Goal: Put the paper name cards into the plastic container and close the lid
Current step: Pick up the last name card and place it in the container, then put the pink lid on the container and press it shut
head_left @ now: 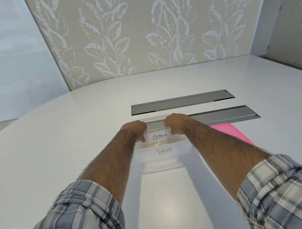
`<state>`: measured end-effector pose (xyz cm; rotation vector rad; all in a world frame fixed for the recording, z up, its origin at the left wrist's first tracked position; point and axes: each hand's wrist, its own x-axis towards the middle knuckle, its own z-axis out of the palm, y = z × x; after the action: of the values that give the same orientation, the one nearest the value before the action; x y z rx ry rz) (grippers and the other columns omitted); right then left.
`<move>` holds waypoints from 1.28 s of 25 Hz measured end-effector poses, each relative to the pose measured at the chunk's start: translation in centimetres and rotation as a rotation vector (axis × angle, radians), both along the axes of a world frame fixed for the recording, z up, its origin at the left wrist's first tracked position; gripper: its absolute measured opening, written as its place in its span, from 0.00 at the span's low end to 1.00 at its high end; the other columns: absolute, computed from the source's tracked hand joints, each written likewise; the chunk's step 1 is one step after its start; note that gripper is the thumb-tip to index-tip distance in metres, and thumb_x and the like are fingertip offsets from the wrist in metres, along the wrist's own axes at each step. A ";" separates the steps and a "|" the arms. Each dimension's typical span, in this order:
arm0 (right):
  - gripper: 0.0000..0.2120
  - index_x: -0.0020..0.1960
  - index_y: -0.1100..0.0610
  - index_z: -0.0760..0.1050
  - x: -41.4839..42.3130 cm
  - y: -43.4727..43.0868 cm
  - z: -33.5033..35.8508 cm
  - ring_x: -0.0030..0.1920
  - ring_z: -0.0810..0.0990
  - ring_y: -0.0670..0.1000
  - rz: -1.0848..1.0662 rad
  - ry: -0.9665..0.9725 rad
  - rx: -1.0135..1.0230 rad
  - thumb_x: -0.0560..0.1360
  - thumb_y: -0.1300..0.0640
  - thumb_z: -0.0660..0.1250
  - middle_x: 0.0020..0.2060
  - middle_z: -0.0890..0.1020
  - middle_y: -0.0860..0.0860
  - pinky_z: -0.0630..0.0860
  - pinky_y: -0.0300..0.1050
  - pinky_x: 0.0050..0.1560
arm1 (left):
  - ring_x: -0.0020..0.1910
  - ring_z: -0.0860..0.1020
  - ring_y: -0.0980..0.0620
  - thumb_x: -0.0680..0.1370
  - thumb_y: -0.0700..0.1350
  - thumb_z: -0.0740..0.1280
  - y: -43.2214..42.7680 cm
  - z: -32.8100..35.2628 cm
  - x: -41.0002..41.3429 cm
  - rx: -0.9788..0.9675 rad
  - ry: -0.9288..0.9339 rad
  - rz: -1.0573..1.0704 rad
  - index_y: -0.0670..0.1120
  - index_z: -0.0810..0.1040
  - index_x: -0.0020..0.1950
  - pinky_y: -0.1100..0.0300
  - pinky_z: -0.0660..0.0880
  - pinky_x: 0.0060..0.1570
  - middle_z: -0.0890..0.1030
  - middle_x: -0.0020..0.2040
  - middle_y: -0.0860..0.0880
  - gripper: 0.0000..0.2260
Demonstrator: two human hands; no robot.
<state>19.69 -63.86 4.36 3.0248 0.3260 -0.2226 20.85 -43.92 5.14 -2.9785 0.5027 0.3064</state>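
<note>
A clear plastic container (161,163) stands on the white table in front of me, with its clear lid (156,126) lying on top. White paper name cards show through the plastic: one reads OSTRICH (159,136), and a lower one (163,150) shows blurred letters through the near wall. My left hand (136,130) rests on the left part of the lid, fingers curled down onto it. My right hand (176,123) is set on the right part in the same way. Both thumbs sit beside the OSTRICH card.
A pink sheet (230,133) lies on the table just right of the container, partly under my right forearm. Two grey recessed cable hatches (182,102) (224,115) sit in the table behind the container. A leaf-patterned wall stands beyond the table's far edge.
</note>
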 end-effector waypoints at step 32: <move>0.38 0.80 0.45 0.43 -9.3 4.1 6.7 0.80 0.40 0.55 -0.050 -0.276 0.153 0.76 0.28 0.41 0.80 0.44 0.51 0.39 0.63 0.76 | 0.81 0.45 0.47 0.85 0.58 0.47 4.3 7.1 -9.0 -0.176 -0.331 -0.040 0.50 0.48 0.82 0.46 0.45 0.78 0.47 0.83 0.46 0.28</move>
<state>10.40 -59.73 11.01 3.1587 0.2550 0.2255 11.83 -39.63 12.21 -3.0883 0.5736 -0.2451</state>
